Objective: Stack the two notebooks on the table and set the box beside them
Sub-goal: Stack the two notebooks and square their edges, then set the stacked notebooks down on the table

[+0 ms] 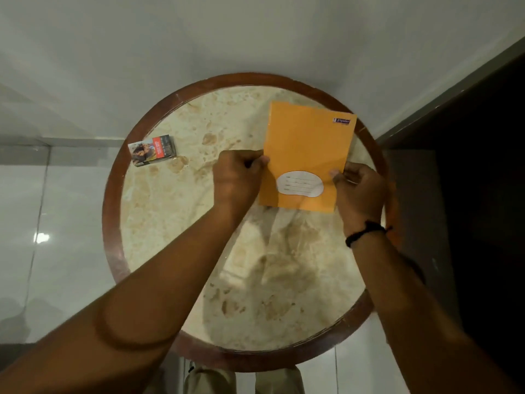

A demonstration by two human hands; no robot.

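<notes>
An orange notebook [306,149] with a white label lies at the right side of the round marble table [170,223]. Only one cover shows; I cannot tell whether a second notebook lies under it. My left hand [237,180] pinches its left edge. Over on the opposite edge, near the label, my right hand [359,191] grips the notebook. A small printed box [152,150] lies flat at the table's far left, well apart from the notebook and both hands.
The table has a brown wooden rim [112,223]. It stands against a pale wall, with a dark door or cabinet [468,166] to the right. Glossy white floor tiles lie to the left.
</notes>
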